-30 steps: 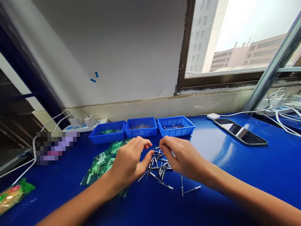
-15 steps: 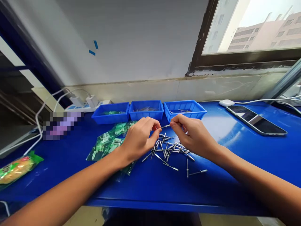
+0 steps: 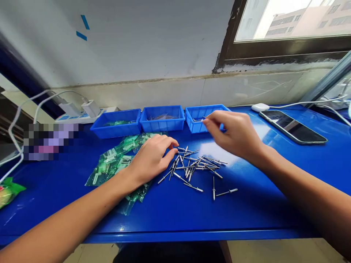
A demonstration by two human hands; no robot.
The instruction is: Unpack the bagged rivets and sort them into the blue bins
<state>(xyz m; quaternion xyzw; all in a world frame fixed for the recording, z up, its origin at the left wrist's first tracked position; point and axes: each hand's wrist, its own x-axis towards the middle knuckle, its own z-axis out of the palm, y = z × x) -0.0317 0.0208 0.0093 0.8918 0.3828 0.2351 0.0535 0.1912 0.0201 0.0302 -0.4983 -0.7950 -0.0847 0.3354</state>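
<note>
A loose pile of metal rivets (image 3: 194,168) lies on the blue table (image 3: 260,197). My left hand (image 3: 150,159) rests at the pile's left edge, fingers curled with their tips touching rivets. My right hand (image 3: 233,133) is raised over the front of the right blue bin (image 3: 193,122), fingertips pinched on a thin rivet (image 3: 203,118). Three blue bins stand in a row: the left bin (image 3: 116,124) holds green packets, the middle bin (image 3: 161,118) clear bits, the right bin rivets.
Green plastic packets (image 3: 117,164) spread under and left of my left wrist. A phone (image 3: 293,126) and a white charger (image 3: 260,107) with cable lie at the right. A power strip (image 3: 82,111) with plugs sits behind the bins. A snack packet (image 3: 7,190) lies at far left.
My right hand lifted away from my left hand and carried a rivet back to the right bin. My left hand dropped onto the pile's edge. The camera tilted down.
</note>
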